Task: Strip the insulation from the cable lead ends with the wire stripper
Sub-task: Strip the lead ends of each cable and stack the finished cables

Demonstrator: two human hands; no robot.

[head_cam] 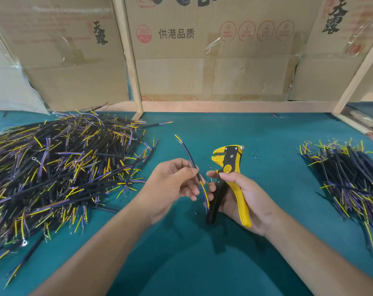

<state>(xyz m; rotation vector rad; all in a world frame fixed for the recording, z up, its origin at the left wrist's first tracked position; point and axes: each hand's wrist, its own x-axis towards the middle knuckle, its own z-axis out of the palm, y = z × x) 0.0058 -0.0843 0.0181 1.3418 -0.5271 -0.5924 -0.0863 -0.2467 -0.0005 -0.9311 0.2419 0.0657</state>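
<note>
My left hand [172, 180] pinches a short black cable [188, 153] near its middle. Yellow and blue leads stick out of both cable ends; the lower leads [204, 194] hang between my two hands. My right hand [243, 195] grips the yellow and black wire stripper [228, 165] by its handles, jaws pointing up and to the left. The stripper's jaws are apart from the cable, a little to its right.
A big heap of black cables [59, 167] with yellow and purple leads covers the left of the teal table [202, 263]. A smaller stack of cables [352, 178] lies at the right. Bits of cut insulation [256, 155] dot the table. Cardboard boxes [213, 50] and wooden frames stand behind.
</note>
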